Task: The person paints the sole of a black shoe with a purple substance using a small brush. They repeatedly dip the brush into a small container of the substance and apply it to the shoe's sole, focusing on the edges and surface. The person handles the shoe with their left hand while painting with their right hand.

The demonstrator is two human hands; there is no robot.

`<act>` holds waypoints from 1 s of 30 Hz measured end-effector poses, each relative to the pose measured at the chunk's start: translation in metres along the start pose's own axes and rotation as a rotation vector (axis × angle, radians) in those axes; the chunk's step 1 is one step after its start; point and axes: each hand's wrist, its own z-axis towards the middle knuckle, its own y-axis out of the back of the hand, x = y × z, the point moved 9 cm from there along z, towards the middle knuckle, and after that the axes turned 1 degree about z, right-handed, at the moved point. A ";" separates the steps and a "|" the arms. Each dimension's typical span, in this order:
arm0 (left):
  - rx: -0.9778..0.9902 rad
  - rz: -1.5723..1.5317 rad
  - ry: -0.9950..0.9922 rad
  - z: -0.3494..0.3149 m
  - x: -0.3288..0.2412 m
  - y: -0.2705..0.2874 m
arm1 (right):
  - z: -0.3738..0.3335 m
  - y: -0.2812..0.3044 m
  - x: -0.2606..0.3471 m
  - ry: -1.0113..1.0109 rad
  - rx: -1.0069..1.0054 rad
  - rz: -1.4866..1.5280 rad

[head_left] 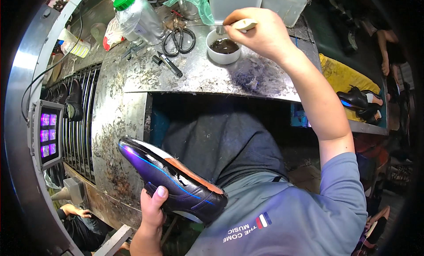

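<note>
My left hand [153, 207] grips a black leather shoe [170, 178], thumb on its side near the heel. The shoe lies tilted, toe pointing up and left, with a tan strip showing along one edge. A bright blue line runs along its side, and pale streaks mark the black near that strip. At the far side, my right hand [260, 30] is closed around a brush with a pale handle [245, 24]. Its metal end dips at the rim of a white bowl [224, 57] holding dark liquid. The bristles are hidden.
Scissors [179, 41], a black marker [170, 64] and a green-capped bottle [140, 19] lie or stand on the stained metal bench [198, 81]. A lamp with purple lights [48, 134] stands left, by a barred rack [84, 123]. More black shoes [353, 97] rest on yellow cloth at right.
</note>
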 end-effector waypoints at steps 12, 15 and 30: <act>-0.016 -0.077 0.022 0.001 -0.009 -0.005 | -0.025 -0.004 0.030 -0.067 0.071 0.719; -0.002 -0.071 0.022 0.000 -0.012 -0.009 | -0.038 0.008 0.090 0.204 0.162 0.782; 0.029 -0.014 0.047 0.005 -0.022 -0.022 | -0.072 0.000 0.184 0.398 0.385 0.958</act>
